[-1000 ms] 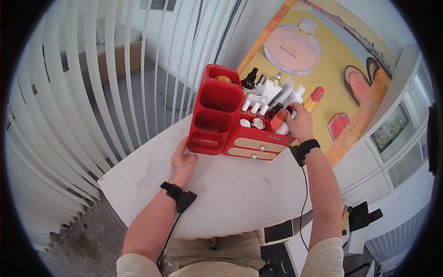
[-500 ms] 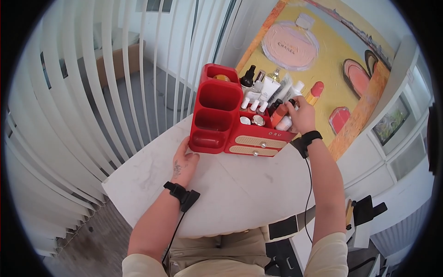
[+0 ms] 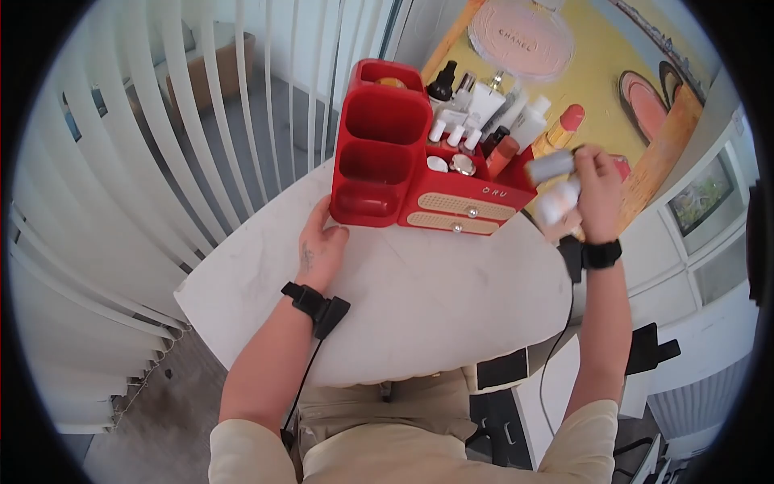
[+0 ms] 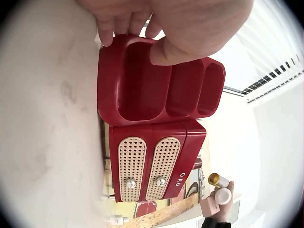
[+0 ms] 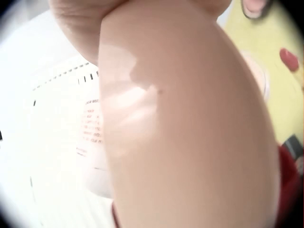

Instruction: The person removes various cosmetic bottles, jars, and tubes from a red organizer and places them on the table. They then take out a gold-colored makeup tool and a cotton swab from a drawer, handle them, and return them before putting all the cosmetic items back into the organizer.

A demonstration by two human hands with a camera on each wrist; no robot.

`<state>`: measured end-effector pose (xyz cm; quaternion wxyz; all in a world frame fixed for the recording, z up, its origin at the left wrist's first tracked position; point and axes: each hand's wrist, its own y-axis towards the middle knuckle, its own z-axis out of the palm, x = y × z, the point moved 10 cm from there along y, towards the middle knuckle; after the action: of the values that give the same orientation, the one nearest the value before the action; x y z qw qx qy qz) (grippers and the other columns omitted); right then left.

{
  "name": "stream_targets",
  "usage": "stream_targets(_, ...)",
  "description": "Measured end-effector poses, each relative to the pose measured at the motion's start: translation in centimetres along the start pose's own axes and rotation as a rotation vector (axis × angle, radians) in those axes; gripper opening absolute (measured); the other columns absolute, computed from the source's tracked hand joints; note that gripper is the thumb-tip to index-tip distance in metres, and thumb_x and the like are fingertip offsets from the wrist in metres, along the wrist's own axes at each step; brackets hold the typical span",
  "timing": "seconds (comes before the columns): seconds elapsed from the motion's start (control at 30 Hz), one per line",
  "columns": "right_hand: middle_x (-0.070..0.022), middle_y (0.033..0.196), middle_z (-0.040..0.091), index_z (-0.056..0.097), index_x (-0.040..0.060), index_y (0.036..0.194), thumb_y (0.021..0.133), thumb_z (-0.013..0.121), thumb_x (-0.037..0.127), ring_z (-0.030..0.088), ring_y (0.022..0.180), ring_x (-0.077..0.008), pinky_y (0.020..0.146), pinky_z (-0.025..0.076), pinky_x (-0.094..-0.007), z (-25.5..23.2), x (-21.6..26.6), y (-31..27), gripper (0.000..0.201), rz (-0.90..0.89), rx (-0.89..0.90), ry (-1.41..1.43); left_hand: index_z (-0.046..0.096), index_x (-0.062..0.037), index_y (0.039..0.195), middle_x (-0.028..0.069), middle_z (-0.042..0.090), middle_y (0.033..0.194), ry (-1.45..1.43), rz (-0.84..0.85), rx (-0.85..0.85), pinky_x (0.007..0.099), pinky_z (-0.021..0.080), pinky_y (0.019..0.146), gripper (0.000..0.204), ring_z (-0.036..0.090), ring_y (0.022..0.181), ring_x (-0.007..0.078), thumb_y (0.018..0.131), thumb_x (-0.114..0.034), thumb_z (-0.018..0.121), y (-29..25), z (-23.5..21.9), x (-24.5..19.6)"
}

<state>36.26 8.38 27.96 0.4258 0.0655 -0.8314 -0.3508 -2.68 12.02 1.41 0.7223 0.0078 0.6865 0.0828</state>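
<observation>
A red cosmetics organizer (image 3: 476, 190) with two woven-front drawers stands on the white table. My left hand (image 3: 322, 248) rests against its left end, fingers along the side wall and thumb near the front opening. Off the organizer's right end, my right hand (image 3: 601, 189) holds several items in a bunch. Among them are a grey bottle (image 3: 551, 167) with a gold end (image 4: 215, 179), a white container (image 4: 223, 196) and a beige piece (image 4: 209, 207). In the right wrist view, a beige surface (image 5: 190, 123) fills the middle, partly hiding a white bottle with red print (image 5: 92, 137).
The organizer's right part holds white tubes (image 3: 485, 105), nail polish bottles (image 3: 455, 134), an orange-red tube (image 3: 503, 156) and a black-capped bottle (image 3: 442, 81). Behind stands a painted picture (image 3: 524, 36). Vertical blinds (image 3: 201, 121) hang at the left, and white table (image 3: 403, 315) lies in front.
My right hand has lifted away from the organizer's right compartment, out to the right, with the bunch of items. My left hand stays at the organizer's left end.
</observation>
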Motion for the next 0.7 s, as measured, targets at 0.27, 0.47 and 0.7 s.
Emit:
stream_targets(0.27,-0.0016,0.087,0.063,0.063,0.0004,0.1,0.092,0.064,0.017,0.057,0.076,-0.0079,0.067,0.048,-0.0239,15.7,-9.4,-16.1,0.018,0.481,0.528,0.246,0.039,0.0001,0.144,0.0165,0.048,0.143,0.002,0.006,-0.004,0.0305,0.046,0.098,0.061,0.049,0.131,0.0232,0.084,0.002,0.053,0.1,0.1,0.0)
stream_targets(0.47,-0.0013,0.085,0.062,0.062,0.0009,0.101,0.094,0.062,0.017,0.057,0.073,-0.0079,0.063,0.048,-0.0238,19.9,-12.3,-18.5,0.017,0.722,0.603,0.378,0.04,-0.0002,0.143,0.0161,0.048,0.142,-0.041,0.014,-0.018,0.03,0.047,0.096,0.059,0.051,0.126,0.0221,0.085,0.003,0.051,0.0,0.2,0.1)
stream_targets(0.7,-0.0044,0.084,0.064,0.063,-0.0003,0.106,0.091,0.065,0.018,0.059,0.069,-0.0094,0.057,0.049,-0.0264,19.4,-14.1,-18.6,0.024,0.466,0.516,0.328,0.055,-0.0037,0.127,0.0093,0.055,0.129,0.064,0.233,-0.142,0.0289,0.048,0.09,0.046,0.056,0.11,0.0173,0.081,0.004,0.056,-1.5,-0.3,-2.5)
